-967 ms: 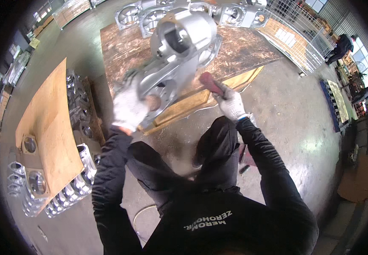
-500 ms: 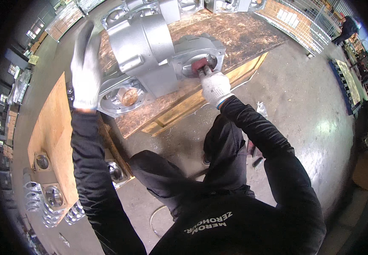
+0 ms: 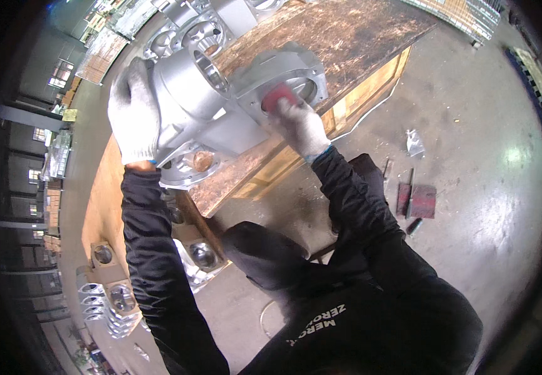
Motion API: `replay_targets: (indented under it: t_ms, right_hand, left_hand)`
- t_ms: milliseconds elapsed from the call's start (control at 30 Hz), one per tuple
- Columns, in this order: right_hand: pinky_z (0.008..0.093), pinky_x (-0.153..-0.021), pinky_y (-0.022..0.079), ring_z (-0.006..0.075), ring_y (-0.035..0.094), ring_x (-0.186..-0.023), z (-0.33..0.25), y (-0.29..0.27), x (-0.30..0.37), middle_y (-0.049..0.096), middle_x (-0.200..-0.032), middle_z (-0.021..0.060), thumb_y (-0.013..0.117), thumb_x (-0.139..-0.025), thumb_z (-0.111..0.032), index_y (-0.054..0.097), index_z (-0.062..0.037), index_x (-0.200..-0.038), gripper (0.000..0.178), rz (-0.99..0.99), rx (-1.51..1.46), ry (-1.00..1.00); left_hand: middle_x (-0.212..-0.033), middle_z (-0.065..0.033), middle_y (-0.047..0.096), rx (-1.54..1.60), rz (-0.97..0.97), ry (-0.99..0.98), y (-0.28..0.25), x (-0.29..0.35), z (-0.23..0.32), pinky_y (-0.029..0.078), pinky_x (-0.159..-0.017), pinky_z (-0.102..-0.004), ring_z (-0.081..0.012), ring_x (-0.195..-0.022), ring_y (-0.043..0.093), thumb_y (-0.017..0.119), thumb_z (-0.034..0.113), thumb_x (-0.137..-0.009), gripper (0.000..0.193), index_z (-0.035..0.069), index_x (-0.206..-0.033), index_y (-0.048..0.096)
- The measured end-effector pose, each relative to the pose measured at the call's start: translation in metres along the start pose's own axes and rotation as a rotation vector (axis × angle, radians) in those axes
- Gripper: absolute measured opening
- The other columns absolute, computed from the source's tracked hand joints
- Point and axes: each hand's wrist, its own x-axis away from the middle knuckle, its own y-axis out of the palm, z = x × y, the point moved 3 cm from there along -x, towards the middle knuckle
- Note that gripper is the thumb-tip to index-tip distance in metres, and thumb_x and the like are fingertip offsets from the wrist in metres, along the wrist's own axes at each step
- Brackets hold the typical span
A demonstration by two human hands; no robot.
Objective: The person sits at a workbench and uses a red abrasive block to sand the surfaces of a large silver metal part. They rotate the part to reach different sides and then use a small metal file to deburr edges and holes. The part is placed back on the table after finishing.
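Note:
A large silver metal casting (image 3: 236, 134) lies on a worn wooden bench, with a thick cylinder (image 3: 183, 90) on its left and round openings in its flanged ends. My left hand (image 3: 134, 115), in a white knit glove, lies along the left side of the cylinder with its fingers stretched out. In my right hand (image 3: 301, 125), also gloved, is a red scouring pad (image 3: 278, 97). The pad touches the rim of the opening in the right flange (image 3: 308, 87). Motion slightly blurs the right fingers.
More silver castings (image 3: 205, 31) stand at the bench's far left. Stained bench top (image 3: 358, 34) stretches away to the right. Smaller metal parts (image 3: 111, 303) sit by a plywood board at lower left. Tools and a red sheet (image 3: 426, 201) lie on the floor at right, near a plastic bag (image 3: 415, 142).
My left hand has come down from beside the casting onto its cylinder. The red pad has shifted left along the flange opening. The view has moved, and the cylinder's bore now shows.

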Motion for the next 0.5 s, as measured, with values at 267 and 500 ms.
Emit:
replay_targets:
  t_ms: [267,500]
  right_hand:
    - [0.046,-0.076,0.059,0.0349,0.072,-0.081,-0.054,-0.01,0.015,0.074,-0.103,0.0099,0.061,-0.093,-0.018,0.071,-0.0169,-0.118,0.027,-0.23,2.319,-0.637]
    - [0.0287,-0.067,0.052,0.0214,0.064,-0.078,-0.011,0.008,0.0,0.071,-0.107,0.0088,0.07,-0.092,-0.013,0.062,-0.0038,-0.129,0.039,0.067,0.313,0.061]
  left_hand:
    - [-0.112,-0.0161,0.073,-0.047,-0.051,-0.017,-0.004,0.006,0.015,0.049,-0.094,-0.0376,-0.0261,-0.102,0.068,0.049,0.031,-0.108,0.04,-0.002,-0.115,0.072]
    - [-0.112,-0.0179,0.072,-0.122,-0.054,0.004,-0.005,0.007,0.015,0.05,-0.095,-0.0384,-0.026,-0.103,0.067,0.045,0.032,-0.11,0.045,-0.003,-0.116,0.071]
